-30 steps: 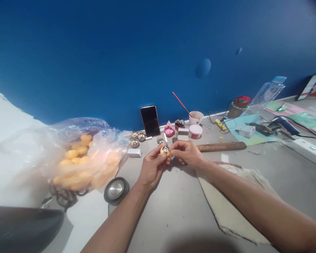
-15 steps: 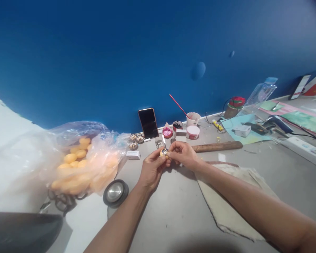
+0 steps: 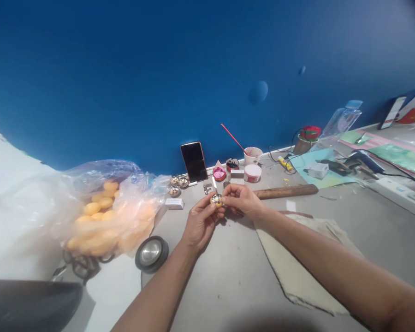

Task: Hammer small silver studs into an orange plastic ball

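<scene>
Between the fingertips of my left hand is a small yellow ball, its upper side covered with shiny silver and dark patches. My right hand is closed, with thumb and forefinger pressed against the ball's right side. Whether a small piece sits between those fingertips is too small to tell. Just behind the hands lies a small patch of silvery bits, beside a thin white stick. Several similar patterned balls sit further back on the left.
A clear bag of yellow balls lies left, near a round black-rimmed metal lid. Behind stand a phone, a paper cup and a pink-lidded tub. Right are a wooden stick and a cloth.
The ball has turned in my fingers, so more of its patterned side shows. Both hands stay in nearly the same place, and the view has shifted slightly.
</scene>
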### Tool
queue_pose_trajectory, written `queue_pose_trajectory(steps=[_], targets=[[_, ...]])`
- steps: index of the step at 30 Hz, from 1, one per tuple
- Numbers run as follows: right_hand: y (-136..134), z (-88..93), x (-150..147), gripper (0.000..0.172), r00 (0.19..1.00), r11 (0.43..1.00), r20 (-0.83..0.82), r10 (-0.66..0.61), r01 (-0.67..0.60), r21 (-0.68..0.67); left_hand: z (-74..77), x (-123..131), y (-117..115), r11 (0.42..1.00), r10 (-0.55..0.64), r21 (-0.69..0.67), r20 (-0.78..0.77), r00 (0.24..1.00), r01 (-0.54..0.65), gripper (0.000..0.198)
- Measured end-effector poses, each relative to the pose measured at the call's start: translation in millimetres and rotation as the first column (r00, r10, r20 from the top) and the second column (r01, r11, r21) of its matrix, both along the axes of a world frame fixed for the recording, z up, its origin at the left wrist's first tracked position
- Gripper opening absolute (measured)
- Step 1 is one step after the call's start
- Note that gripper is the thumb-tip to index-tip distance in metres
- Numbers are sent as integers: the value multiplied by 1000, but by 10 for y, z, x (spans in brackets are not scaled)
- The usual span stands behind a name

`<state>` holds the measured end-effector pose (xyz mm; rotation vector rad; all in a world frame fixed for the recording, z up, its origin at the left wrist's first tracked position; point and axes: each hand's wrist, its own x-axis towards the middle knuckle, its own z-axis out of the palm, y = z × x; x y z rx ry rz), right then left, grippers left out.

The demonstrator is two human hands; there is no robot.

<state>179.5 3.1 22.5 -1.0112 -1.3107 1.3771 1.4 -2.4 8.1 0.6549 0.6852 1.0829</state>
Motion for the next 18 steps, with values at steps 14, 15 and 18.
queue_pose_trajectory(steps=[14, 15, 18], targets=[[-30, 32, -50, 11, 982, 998, 183, 45, -52, 35, -6, 27, -14, 995, 86, 56, -134, 987, -79, 56], [-28, 23, -53, 11, 982, 997, 179, 53, -61, 40, -2, 22, -10, 996, 74, 59, -109, 991, -68, 54], [-23, 2, -56, 9, 984, 997, 168, 59, -67, 39, 13, 10, -4, 997, 33, 71, -26, 999, -31, 47]])
